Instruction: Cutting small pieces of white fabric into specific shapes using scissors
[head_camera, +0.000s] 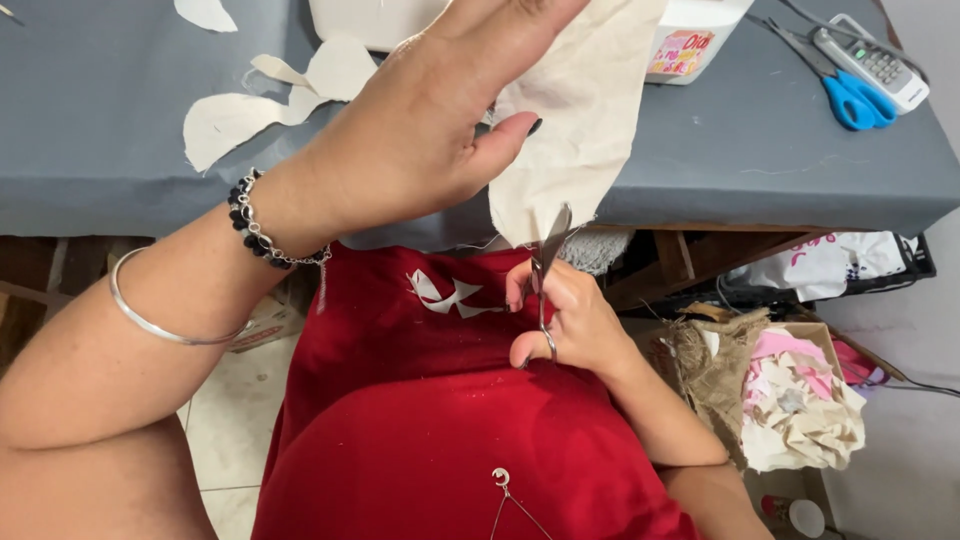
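My left hand (430, 130) holds up a piece of cream cloth (580, 110) in front of me, thumb pressed on its lower edge. A beaded bracelet and a thin silver bangle sit on that wrist and forearm. My right hand (565, 320) grips small silver scissors (548, 255) below the cloth. The blades point upward and meet the bottom edge of the cloth. Both hands are over my lap, which is covered by red fabric (420, 400).
A grey-covered table (100, 120) lies ahead with cream cloth cut-outs (260, 100), a white sewing machine base (370, 20), blue-handled scissors (850, 95) and a white handset (875, 60). A box of fabric scraps (800, 400) stands on the floor at right.
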